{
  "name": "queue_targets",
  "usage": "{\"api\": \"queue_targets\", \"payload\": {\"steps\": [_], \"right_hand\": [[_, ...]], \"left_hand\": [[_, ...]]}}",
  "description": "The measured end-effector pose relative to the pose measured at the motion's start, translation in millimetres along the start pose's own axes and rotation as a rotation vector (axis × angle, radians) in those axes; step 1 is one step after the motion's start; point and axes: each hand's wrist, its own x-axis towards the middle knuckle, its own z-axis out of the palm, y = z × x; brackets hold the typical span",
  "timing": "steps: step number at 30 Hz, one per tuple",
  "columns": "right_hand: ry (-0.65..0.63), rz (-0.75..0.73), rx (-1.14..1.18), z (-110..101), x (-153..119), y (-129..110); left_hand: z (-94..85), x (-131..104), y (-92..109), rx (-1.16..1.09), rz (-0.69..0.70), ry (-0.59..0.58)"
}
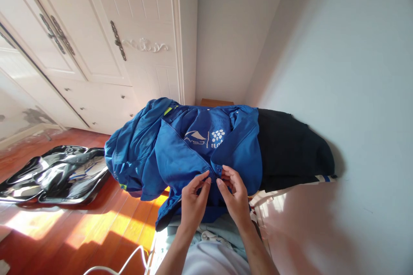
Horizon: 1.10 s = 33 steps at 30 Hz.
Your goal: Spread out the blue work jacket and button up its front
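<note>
A blue jacket [180,150] is seen spread over the end of a surface in the middle of the view, its front opened and a white printed logo [204,138] shown on the blue lining or shirt inside. Both hands are brought together at the jacket's front edge, just below the logo. The left hand [192,200] is closed in a fingertip grip: the thumb and forefinger are pressed onto the blue fabric at the placket. The right hand [236,195] is held just beside it, its fingertips pinched on the opposite edge, where a small button [219,169] can be made out. The two hands are nearly touching, fingertips turned toward each other, with the cloth gathered between them.

A bunched blue sleeve [129,159] is draped off to the left side, hanging over the wooden floor [97,227]. To the right of the jacket, a black garment [290,150] is laid, touching the jacket's edge and resting against the pale wall [338,73]. Light grey cloth [209,262] is seen beneath the forearms at the bottom of the view.

On the floor at the left, a shiny black bag [54,174] is lying in sunlight. A white cable [129,262] is trailed across the boards near the bottom. White wardrobe doors [97,30] with dark metal handles [118,41] are seen behind.
</note>
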Motion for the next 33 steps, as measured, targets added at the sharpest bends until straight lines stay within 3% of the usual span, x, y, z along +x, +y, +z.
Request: {"api": "queue_targets", "payload": {"steps": [10, 14, 22, 28, 33], "right_hand": [[-0.012, 0.051, 0.062, 3.9, 28.3, -19.3], [-0.044, 0.024, 0.079, 1.9, 24.7, -29.2], [-0.021, -0.022, 0.093, 0.2, 29.2, -37.6], [0.096, 0.064, 0.148, 1.7, 33.6, -36.9], [0.086, 0.059, 0.108, 2.5, 33.5, -38.9]], "left_hand": [[-3.7, 9.8, 8.6, -0.079, -0.062, -0.040], [-4.9, 12.0, 12.5, 0.071, 0.059, -0.006], [-9.6, 24.7, 22.9, 0.305, 0.469, -0.033], [-15.5, 33.9, 34.3, 0.361, 0.548, -0.182], [-14.2, 36.1, 31.8, 0.349, 0.581, -0.147]]}}
